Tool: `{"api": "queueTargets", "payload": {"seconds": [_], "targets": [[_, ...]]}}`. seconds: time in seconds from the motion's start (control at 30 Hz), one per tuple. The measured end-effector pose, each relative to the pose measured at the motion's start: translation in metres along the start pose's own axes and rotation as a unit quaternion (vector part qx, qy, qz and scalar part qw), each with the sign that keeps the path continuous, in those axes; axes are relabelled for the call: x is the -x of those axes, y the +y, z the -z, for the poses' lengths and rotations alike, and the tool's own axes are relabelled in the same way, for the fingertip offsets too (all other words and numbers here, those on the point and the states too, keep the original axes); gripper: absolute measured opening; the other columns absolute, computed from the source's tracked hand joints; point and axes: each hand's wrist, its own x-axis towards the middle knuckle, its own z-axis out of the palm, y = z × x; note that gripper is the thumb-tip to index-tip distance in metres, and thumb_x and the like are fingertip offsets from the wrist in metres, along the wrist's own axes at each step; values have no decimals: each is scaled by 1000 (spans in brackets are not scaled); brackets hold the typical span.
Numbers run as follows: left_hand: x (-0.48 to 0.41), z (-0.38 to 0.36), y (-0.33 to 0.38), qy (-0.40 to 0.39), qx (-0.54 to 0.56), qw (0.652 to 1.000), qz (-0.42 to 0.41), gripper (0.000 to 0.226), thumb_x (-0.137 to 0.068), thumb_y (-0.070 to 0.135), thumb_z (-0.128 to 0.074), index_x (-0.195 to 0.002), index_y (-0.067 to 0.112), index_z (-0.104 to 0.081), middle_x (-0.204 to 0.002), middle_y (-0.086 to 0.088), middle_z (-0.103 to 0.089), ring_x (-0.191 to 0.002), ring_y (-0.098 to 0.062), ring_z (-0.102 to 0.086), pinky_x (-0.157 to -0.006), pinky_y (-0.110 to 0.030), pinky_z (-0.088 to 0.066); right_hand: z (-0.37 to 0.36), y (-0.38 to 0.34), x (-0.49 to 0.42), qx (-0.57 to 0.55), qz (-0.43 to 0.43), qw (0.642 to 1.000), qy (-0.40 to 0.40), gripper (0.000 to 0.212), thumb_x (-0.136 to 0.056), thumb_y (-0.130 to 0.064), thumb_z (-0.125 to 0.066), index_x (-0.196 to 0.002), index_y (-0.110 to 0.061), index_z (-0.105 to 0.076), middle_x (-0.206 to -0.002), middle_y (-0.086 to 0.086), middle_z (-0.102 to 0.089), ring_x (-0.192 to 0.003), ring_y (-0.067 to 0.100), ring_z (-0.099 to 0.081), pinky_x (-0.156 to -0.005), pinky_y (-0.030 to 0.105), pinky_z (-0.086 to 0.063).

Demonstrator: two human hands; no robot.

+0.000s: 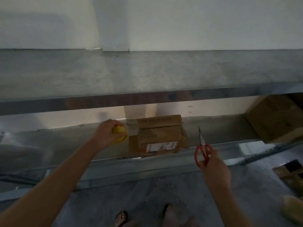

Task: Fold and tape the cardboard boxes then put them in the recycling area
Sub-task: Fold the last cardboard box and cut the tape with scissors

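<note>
A brown cardboard box (159, 136) with printed text and a white label lies on the lower metal shelf (65, 145). My left hand (106, 133) grips a yellow tape roll (120, 134) just left of the box, and a clear strip of tape runs from the roll to the box's left side. To the right of the box, my right hand (213, 167) holds red-handled scissors (202, 148) with the blades closed and pointing up.
An upper metal shelf (147, 74) runs across above the box. A bigger cardboard box (275, 118) sits on the lower shelf at right. Cardboard pieces (290, 174) lie on the concrete floor at right. My sandalled feet (121, 218) stand below.
</note>
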Motion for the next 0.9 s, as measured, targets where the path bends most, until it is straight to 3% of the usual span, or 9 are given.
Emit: {"api": "queueTargets", "payload": {"seconds": [0.07,0.13,0.23,0.4,0.53,0.6,0.67,0.73,0.9], "targets": [[-1,3,-2,-16,2,999,-29,40,-77,29,-80,-112,20,-63,-105,0,-57,-93,-14,-51,-78,-26,-38,4,-21,37,-15,6,1000,18,34,-91,-28,-57,-123,-23,-46,-71,-8,-54,-66,22,-61,-58,30,-44],[-2,7,-4,-32,-4,998,-50,42,-78,30,-79,-114,18,-63,-106,-2,-57,-93,-13,-50,-79,-24,-36,5,-44,68,-32,23,999,19,31,-91,-30,-57,-119,-22,-48,-78,-2,-61,-72,24,-65,-59,30,-45],[-3,11,-5,-56,-11,997,-61,42,-80,30,-77,-117,18,-63,-107,-5,-57,-96,-16,-52,-78,-21,-33,3,-81,107,-89,64,994,0,41,-88,-47,-60,-124,-30,-49,-91,-2,-69,-84,22,-68,-65,28,-43],[-2,10,-5,-67,11,995,-71,36,-81,26,-75,-116,23,-64,-109,-7,-53,-99,-16,-51,-77,-17,-31,-24,-135,133,-132,68,982,-114,43,-79,-67,-57,-110,-38,-50,-86,-16,-64,-90,11,-66,-69,25,-41],[-2,10,-5,-67,22,996,-64,34,-79,22,-76,-112,21,-67,-113,-6,-52,-101,-14,-51,-82,-17,-32,-54,-153,136,-292,-6,929,-227,38,-84,-63,-60,-97,-28,-55,-81,-16,-70,-82,3,-68,-77,31,-53],[-2,11,-6,-65,25,996,-64,33,-79,23,-76,-111,22,-67,-113,-3,-52,-100,-11,-50,-83,-17,-32,-63,-158,134,-344,-29,906,-245,39,-84,-67,-59,-90,-29,-55,-67,-21,-67,-65,-7,-62,-65,19,-48],[-3,11,-7,-66,22,995,-69,33,-79,24,-75,-112,23,-66,-113,-1,-51,-101,-10,-49,-84,-17,-32,-69,-162,129,-370,-51,891,-257,38,-84,-68,-58,-91,-30,-56,-66,-18,-64,-64,-7,-60,-59,13,-43],[-5,11,-9,-68,17,995,-74,33,-80,24,-75,-112,24,-66,-113,0,-50,-102,-10,-49,-85,-17,-32,-74,-162,122,-377,-65,884,-269,39,-83,-69,-59,-94,-32,-56,-69,-13,-64,-69,0,-61,-65,16,-46],[-6,10,-11,-81,6,993,-85,32,-81,26,-73,-112,26,-64,-116,0,-50,-107,-13,-50,-91,-22,-34,-77,-165,110,-400,-54,869,-285,69,-61,-82,-59,-116,-41,-58,-90,-8,-57,-87,15,-56,-84,34,-49]]}}
